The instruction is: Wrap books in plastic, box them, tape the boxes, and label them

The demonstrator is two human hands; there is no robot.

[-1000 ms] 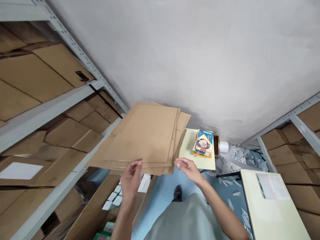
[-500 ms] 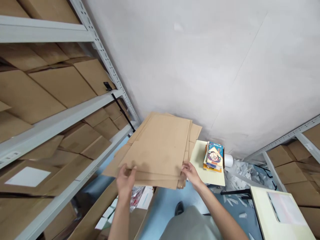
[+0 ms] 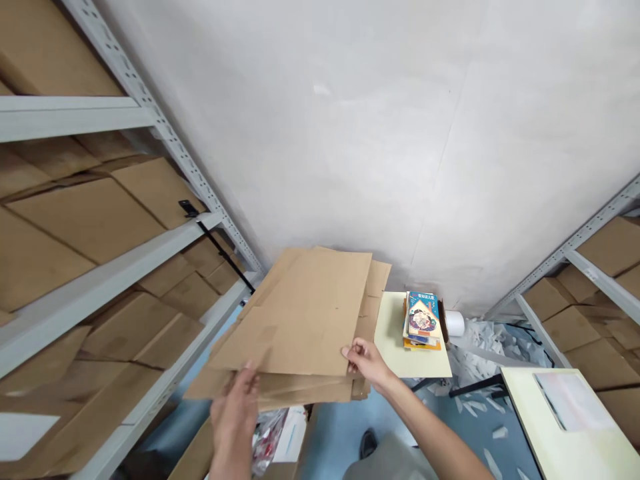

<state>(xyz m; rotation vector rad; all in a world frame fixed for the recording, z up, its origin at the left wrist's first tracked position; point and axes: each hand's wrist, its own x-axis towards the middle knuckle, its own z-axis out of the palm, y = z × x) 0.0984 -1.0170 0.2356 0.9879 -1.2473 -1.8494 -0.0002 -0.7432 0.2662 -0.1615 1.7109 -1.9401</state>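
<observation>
The right hand [image 3: 364, 360] pinches the near right corner of the top cardboard sheet [image 3: 305, 327], thumb on top and fingers curled close. The left hand [image 3: 235, 407] is blurred at the same edge to its left, thumb against the board; whether it grips cannot be told. Half a second ago the left fingertips lay over the top face; now that hand sits lower, and a shadowed gap shows between the sheet's near edge and the cardboard stack [image 3: 285, 392] beneath. The sheets are flat, matte brown and unevenly layered.

Below the grip, beside the left hand, an open carton [image 3: 193, 453] holds crinkled clear plastic [image 3: 267, 437] with red in it. Beyond the right hand, a smooth cream table [image 3: 393, 340] bears a pile of books [image 3: 423, 317]; the blue top cover has a white Chinese title, its last characters apparently 儿歌. Farther right lie a white roll [image 3: 455, 323] and paper scraps [image 3: 493, 340]. Left of the grip, perforated grey metal shelving [image 3: 125, 257] holds brown boxes [image 3: 97, 213], one with a white label [image 3: 25, 433], no writing legible.
</observation>
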